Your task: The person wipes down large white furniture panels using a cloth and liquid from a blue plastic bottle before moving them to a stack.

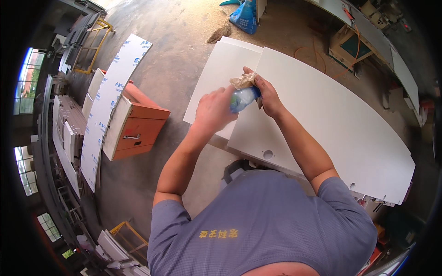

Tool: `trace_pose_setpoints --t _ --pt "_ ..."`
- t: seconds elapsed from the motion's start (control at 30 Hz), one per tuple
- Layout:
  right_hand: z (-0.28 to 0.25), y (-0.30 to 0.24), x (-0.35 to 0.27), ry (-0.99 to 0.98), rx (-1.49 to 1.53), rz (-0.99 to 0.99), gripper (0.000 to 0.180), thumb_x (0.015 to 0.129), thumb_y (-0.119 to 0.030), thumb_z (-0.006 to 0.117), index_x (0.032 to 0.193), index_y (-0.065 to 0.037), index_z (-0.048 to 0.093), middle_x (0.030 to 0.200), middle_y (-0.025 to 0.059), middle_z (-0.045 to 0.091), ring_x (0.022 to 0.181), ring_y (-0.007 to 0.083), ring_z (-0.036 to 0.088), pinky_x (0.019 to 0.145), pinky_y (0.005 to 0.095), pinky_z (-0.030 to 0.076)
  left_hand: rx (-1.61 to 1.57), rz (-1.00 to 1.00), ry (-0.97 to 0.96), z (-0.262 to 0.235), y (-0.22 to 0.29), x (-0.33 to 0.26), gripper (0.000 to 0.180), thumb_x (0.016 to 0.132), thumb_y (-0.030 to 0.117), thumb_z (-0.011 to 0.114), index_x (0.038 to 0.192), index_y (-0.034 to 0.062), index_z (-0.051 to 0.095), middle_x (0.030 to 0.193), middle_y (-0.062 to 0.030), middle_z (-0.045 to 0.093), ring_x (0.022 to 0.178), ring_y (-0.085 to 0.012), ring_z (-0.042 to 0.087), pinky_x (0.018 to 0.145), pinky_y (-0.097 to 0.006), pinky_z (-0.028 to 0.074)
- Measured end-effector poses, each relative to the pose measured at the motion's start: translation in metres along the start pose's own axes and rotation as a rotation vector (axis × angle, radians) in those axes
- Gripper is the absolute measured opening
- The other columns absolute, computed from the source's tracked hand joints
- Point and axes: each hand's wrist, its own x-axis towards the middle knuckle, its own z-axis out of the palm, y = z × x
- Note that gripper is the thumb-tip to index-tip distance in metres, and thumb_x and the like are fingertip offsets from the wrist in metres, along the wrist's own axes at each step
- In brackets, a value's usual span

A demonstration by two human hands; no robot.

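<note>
My left hand [214,108] is closed round a clear plastic bottle [244,99] with blue and green on it; the hand is slightly blurred. The bottle is tilted, its upper end close to a crumpled cream cloth [242,81]. My right hand [270,95] has that cloth between thumb and fingers, beside the bottle. Both hands are above a large white panel [322,110], which has a round hole near its front edge. Another white panel [212,83] lies at its left, partly under it.
An orange cabinet [142,126] stands left, with a long white board [110,110] bearing blue print along it. A blue bag [244,17] sits on the floor ahead, near scattered sawdust. A workbench [368,32] with an orange hose is at the far right.
</note>
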Motion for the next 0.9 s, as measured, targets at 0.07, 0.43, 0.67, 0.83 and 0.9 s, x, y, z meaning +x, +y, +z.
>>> trace_pose_setpoints --t 0.07,0.43,0.67,0.83,0.9 --pt "0.010 -0.005 0.001 0.018 -0.071 -0.023 0.064 0.114 -0.041 0.044 0.160 0.004 0.040 0.158 0.0133 0.050 0.143 0.0194 0.047 0.122 0.0312 0.032 -0.003 -0.011 0.012 0.000 -0.005 -0.003 0.055 0.072 0.022 0.083 0.119 0.0044 0.059 0.102 -0.0175 0.068 0.097 -0.0401 0.069 0.084 -0.049 0.055" --pt "0.078 -0.040 0.036 -0.058 -0.677 -0.388 0.047 0.112 -0.031 0.051 0.140 0.006 0.062 0.155 0.0214 0.055 0.146 0.0303 0.050 0.120 0.0360 0.038 -0.506 0.085 0.611 0.073 -0.053 0.016 0.068 0.073 0.009 0.090 0.133 0.0038 0.059 0.123 -0.0143 0.069 0.111 -0.0345 0.066 0.096 -0.043 0.054" --pt "0.023 -0.036 0.040 0.139 -0.018 -0.088 0.042 0.114 -0.026 0.038 0.129 -0.001 0.069 0.117 0.0152 0.072 0.105 0.0199 0.067 0.103 0.0319 0.050 -0.655 -0.134 0.561 0.067 -0.079 0.003 0.078 0.071 0.009 0.094 0.138 0.0067 0.054 0.119 -0.0154 0.072 0.108 -0.0321 0.071 0.095 -0.042 0.056" --pt "0.032 0.038 -0.056 -0.312 -1.472 -0.560 0.045 0.101 -0.025 0.055 0.136 0.004 0.058 0.144 0.0262 0.057 0.139 0.0404 0.051 0.123 0.0511 0.034 -0.737 -0.197 0.619 0.077 -0.103 -0.005 0.069 0.075 0.011 0.092 0.133 0.0067 0.054 0.107 -0.0128 0.074 0.095 -0.0299 0.074 0.086 -0.039 0.058" --pt "0.046 0.040 -0.057 -0.349 -1.597 -0.382 0.066 0.098 -0.035 0.059 0.149 0.004 0.048 0.157 0.0265 0.046 0.151 0.0391 0.039 0.128 0.0518 0.024 -0.779 -0.200 0.615 0.075 -0.104 -0.009 0.068 0.076 0.012 0.090 0.133 0.0074 0.053 0.109 -0.0124 0.074 0.099 -0.0298 0.073 0.088 -0.041 0.057"
